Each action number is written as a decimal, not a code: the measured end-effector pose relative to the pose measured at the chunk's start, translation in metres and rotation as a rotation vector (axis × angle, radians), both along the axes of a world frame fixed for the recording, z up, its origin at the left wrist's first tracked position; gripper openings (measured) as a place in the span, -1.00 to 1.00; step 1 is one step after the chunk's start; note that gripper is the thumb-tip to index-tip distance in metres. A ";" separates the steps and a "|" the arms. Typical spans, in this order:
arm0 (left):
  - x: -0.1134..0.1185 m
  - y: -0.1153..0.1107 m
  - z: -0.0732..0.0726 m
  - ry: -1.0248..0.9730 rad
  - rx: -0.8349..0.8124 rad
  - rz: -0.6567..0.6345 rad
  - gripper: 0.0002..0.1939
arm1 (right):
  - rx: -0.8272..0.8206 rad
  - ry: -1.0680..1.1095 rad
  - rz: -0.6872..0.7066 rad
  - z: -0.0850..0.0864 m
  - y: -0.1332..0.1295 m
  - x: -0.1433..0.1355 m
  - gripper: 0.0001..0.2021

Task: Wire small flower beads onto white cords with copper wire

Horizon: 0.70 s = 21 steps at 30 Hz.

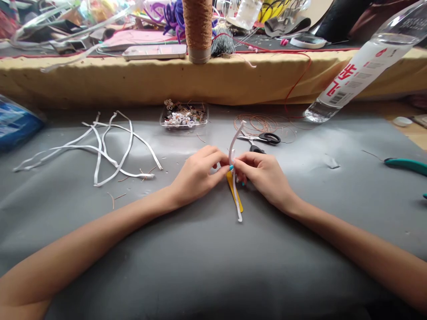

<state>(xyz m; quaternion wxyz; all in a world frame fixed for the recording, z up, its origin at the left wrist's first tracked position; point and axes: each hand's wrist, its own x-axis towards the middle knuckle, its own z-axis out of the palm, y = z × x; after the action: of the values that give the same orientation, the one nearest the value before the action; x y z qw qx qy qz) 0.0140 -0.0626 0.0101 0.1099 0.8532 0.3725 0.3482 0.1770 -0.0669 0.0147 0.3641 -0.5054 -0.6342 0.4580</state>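
Note:
Near the middle of the table my left hand and my right hand meet, fingertips almost touching. Both are closed in a pinch on a white flat cord. One end of the cord sticks up and curves to the right; the other hangs down toward me. The exact spot between the fingertips is partly hidden. Just under the hands lies a yellow flat strip, its upper part covered by the fingers. Black-handled scissors rest behind my right hand, beside a loose coil of thin copper-coloured wire.
Several white cords lie tangled at left near wire snippets. A clear box of small beads or flowers stands behind. At right are a tilted water bottle and teal-handled pliers. A cluttered raised shelf runs along the back.

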 end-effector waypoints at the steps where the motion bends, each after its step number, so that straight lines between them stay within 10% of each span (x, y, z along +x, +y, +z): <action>1: 0.000 0.000 0.002 -0.039 -0.115 0.014 -0.89 | 0.005 -0.011 0.011 0.000 0.000 0.000 -0.78; 9: -0.002 0.005 0.007 -0.357 -0.688 -0.115 -0.87 | 0.025 -0.107 0.038 0.001 0.000 0.001 -0.76; 21: -0.003 0.010 -0.003 -0.436 -0.661 -0.044 -0.92 | 0.271 -0.334 0.215 0.001 0.005 0.002 -0.81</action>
<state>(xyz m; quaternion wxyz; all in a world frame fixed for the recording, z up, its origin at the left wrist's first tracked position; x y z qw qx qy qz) 0.0113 -0.0522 0.0074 0.4624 0.6856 0.4143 0.3801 0.1790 -0.0622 0.0154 0.2678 -0.4500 -0.7916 0.3149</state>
